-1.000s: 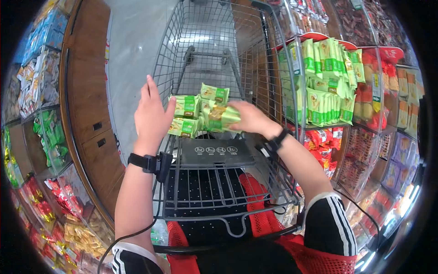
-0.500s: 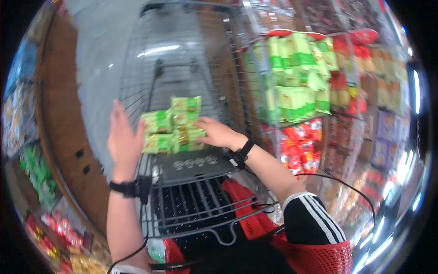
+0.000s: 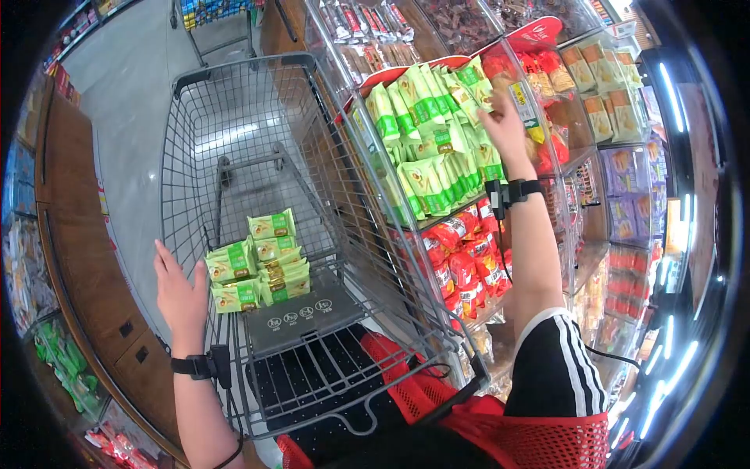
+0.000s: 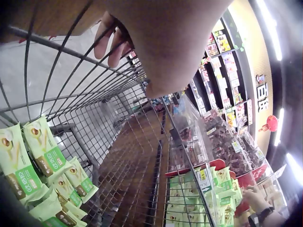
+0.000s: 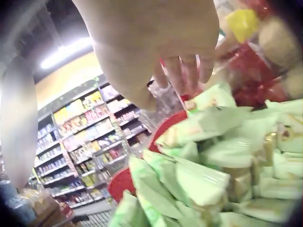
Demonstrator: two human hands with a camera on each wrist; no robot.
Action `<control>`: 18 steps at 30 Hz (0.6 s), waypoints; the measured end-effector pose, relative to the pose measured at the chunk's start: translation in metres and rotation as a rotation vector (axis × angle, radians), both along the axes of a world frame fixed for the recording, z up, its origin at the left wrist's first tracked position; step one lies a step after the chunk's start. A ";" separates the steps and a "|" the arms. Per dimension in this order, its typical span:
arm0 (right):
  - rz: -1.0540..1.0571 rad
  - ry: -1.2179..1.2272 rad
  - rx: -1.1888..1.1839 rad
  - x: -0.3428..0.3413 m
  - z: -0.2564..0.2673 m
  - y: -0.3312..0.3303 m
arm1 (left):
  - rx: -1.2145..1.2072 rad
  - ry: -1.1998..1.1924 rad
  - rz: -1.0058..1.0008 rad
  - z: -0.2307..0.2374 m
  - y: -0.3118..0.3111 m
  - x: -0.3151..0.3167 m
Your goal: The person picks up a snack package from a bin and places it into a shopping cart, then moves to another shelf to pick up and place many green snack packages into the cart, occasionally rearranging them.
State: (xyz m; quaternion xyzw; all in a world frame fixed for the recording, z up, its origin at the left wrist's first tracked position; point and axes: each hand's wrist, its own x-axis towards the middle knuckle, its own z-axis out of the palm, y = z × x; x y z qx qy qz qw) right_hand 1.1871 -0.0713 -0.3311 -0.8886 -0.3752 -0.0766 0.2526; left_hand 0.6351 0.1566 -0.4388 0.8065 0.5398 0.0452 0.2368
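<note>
Green snack packets (image 3: pixel 275 248) lie in stacks inside the grey wire cart (image 3: pixel 250 211), near its handle end. My left hand (image 3: pixel 181 301) is held over the cart's left side, fingers extended, holding nothing. More green packets (image 3: pixel 426 176) fill a clear shelf bin on the right. At the right edge of that bin is my right hand (image 3: pixel 506 133), its fingers extended at the topmost packets. In the right wrist view the right hand (image 5: pixel 161 52) hangs over the bin's packets (image 5: pixel 203 179), with no packet seen in its grip; whether the fingertips touch one is unclear.
Red snack bags (image 3: pixel 461 266) sit below the green bin, and purple packs (image 3: pixel 629 195) stand further right. Wooden cabinets (image 3: pixel 78 250) run along the left. Another cart (image 3: pixel 215 16) holding blue and yellow goods is ahead on the grey floor (image 3: pixel 129 117).
My right hand has left the packets in the cart and moved right to the shelf bin. The head view has turned, bringing the shelf nearer the centre. The left hand stays beside the cart.
</note>
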 end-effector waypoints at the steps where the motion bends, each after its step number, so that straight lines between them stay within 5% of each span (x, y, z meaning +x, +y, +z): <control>1: -0.006 -0.012 -0.081 -0.005 -0.004 0.000 | -0.001 0.005 -0.003 0.000 0.000 0.000; 14: -0.020 -0.534 -0.251 0.033 -0.019 0.009 | 0.025 0.021 -0.008 -0.001 0.000 0.001; 18: -0.223 -0.184 -0.406 0.025 -0.003 0.031 | 0.046 0.036 -0.025 -0.002 0.001 -0.001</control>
